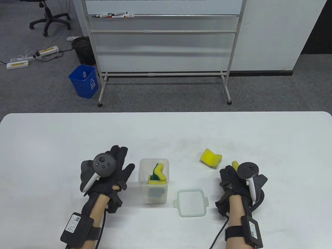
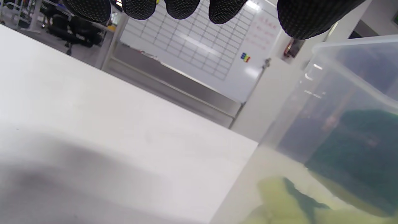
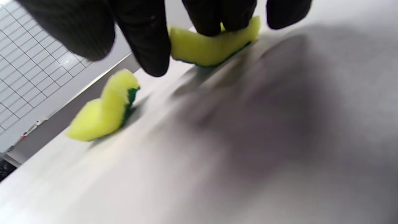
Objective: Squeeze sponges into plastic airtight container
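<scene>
Yellow sponge (image 3: 211, 46) mostly hidden under pinching right hand (image 1: 234, 179), left hand (image 1: 109, 171) spread beside container (image 1: 154, 181), sponges inside blurred.

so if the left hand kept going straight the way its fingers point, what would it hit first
Nothing close: the left hand points across bare table toward the far edge. The container sits to its right, out of that line.

The left hand (image 1: 107, 171) lies palm down over the surface, fingers (image 2: 182, 7) spread and straight, gripping nothing; its forearm runs in from the bottom edge, a tracker on the back of the hand; the right hand (image 1: 233, 179) is curled, its fingertips (image 3: 214, 18) bent down and pinching a yellow sponge (image 3: 211, 46) against the surface.
</scene>
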Tool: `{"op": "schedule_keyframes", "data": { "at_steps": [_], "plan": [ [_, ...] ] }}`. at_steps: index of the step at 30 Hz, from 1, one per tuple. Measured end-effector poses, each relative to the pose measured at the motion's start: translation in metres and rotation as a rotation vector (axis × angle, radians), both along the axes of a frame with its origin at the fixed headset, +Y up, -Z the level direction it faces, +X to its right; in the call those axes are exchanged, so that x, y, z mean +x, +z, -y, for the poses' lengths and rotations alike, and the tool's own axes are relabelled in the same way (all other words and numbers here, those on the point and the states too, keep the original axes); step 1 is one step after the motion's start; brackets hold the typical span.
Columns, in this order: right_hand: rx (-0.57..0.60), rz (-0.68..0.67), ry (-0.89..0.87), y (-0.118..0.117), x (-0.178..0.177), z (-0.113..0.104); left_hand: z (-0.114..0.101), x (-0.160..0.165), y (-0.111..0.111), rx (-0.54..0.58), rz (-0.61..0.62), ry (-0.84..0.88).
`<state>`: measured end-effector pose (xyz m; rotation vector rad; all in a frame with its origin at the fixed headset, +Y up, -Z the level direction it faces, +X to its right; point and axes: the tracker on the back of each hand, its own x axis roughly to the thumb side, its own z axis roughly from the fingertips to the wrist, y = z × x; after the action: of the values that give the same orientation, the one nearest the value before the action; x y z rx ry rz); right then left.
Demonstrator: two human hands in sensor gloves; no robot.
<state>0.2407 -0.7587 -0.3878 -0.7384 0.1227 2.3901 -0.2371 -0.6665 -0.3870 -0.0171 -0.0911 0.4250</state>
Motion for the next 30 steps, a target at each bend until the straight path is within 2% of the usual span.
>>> {"op": "schedule_keyframes", "data": {
  "at_steps": [4, 8, 11, 14, 16, 18, 21, 26, 30],
  "plan": [
    [0.022, 0.017, 0.019, 0.000, -0.001, -0.004, 0.001, -0.004, -0.001, -0.005, -0.014, 0.009],
    [0.096, 0.075, -0.012, 0.003, 0.001, -0.010, -0.004, -0.007, 0.001, 0.023, -0.024, 0.055],
    [0.226, 0.155, 0.004, 0.009, 0.001, -0.027, -0.013, -0.006, 0.005, 0.090, -0.027, 0.115],
    [0.371, 0.164, -0.022, 0.013, -0.003, -0.048, -0.024, -0.003, 0.010, 0.148, -0.005, 0.177],
    [0.463, 0.139, -0.146, 0.014, -0.008, -0.059, -0.032, -0.001, 0.015, 0.184, 0.010, 0.233],
    [0.556, 0.081, -0.361, 0.013, -0.020, -0.068, -0.040, 0.003, 0.020, 0.216, 0.035, 0.306],
    [0.668, -0.055, -0.548, 0.012, -0.044, -0.084, -0.049, 0.007, 0.027, 0.247, 0.066, 0.387],
    [0.758, -0.261, -0.603, 0.019, -0.081, -0.112, -0.059, 0.015, 0.035, 0.266, 0.147, 0.464],
    [0.824, -0.473, -0.650, 0.034, -0.125, -0.137, -0.066, 0.024, 0.041, 0.255, 0.217, 0.527]
  ]
}}
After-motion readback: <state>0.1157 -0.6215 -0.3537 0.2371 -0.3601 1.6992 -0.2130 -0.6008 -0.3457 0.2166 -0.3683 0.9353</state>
